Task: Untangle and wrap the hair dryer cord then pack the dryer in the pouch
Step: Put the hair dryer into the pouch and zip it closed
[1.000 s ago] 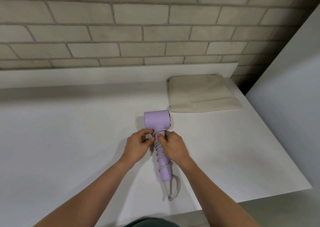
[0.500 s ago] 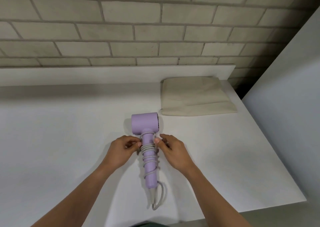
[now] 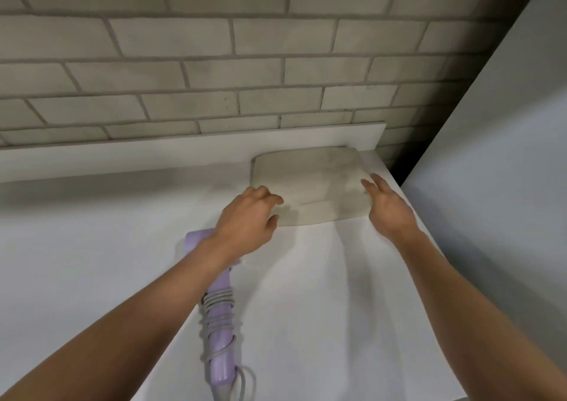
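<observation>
A lilac plastic hair dryer [image 3: 221, 281] lies flat on the white table [image 3: 92, 247]. Its handle points toward 6 o'clock, and its barrel end at 12 is partly hidden under the left forearm. A grey cord [image 3: 218, 304] is coiled in several turns round the handle, with a loose loop beyond the handle's tip at the table's near edge. A flat beige fabric pouch [image 3: 310, 183] lies at about 1 o'clock from the dryer, well apart from it, against the table's raised back ledge below a pale brick wall [image 3: 214, 63]. The left hand [image 3: 248, 216] is at the pouch's 7 o'clock corner, fingers curled onto the cloth. The blur hides whether they pinch it. The right hand [image 3: 386, 204] is at the pouch's 3 o'clock edge with fingers straight and spread, holding nothing. Neither hand touches the dryer.
</observation>
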The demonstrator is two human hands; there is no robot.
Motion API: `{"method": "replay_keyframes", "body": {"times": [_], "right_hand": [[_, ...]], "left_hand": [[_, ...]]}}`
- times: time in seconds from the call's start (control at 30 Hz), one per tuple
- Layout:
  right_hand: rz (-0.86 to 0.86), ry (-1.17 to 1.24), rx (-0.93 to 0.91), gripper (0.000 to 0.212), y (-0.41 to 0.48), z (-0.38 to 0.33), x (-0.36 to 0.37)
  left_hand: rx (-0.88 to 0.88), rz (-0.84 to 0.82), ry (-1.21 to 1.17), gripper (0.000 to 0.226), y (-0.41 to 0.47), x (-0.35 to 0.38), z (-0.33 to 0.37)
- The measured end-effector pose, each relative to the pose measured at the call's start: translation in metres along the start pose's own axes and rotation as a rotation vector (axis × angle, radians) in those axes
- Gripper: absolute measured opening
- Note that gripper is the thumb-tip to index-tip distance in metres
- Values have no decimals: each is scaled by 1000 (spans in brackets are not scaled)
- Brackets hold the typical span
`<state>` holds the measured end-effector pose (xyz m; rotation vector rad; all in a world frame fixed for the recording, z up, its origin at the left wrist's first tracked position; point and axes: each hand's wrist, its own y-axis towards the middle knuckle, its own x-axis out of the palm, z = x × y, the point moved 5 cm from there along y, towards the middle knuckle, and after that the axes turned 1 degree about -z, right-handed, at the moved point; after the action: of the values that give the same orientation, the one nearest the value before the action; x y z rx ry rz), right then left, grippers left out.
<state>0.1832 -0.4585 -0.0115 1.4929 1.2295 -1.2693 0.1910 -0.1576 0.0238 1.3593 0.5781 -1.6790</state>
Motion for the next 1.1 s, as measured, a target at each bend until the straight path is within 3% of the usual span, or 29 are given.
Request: {"method": "replay_keyframes", "body": {"times": [0.13, 0.27, 0.37, 0.43, 0.5, 0.63, 0.73, 0.87, 1.1], "right_hand": [[-266, -110, 51, 83, 16, 30, 20], [-287, -214, 21, 80, 17, 43, 36], [-237, -270, -2, 58, 17, 46, 38], [-113, -300, -22, 32, 14, 49, 30], [27, -252, -30, 19, 3, 56, 22], [361, 15, -21, 28, -53, 76, -6], [538, 137, -70, 32, -119, 91, -19], [541, 163, -21, 28, -179, 101, -3], [403, 128, -8, 23, -226, 88, 37]], "left_hand": [[-97, -361, 283, 41, 49, 44, 2], [-112, -539, 363, 49, 45, 73, -12], [-83, -435, 362, 37, 43, 75, -16], [-81, -354, 326, 28, 43, 68, -15], [-76, -265, 234, 19, 38, 54, -12], [-58, -100, 55, 11, 9, 15, -5], [-19, -62, -211, 11, -28, -3, -5], [-87, -49, -458, 14, -73, 3, -8], [-269, -76, -674, 19, -126, 27, -29]]}}
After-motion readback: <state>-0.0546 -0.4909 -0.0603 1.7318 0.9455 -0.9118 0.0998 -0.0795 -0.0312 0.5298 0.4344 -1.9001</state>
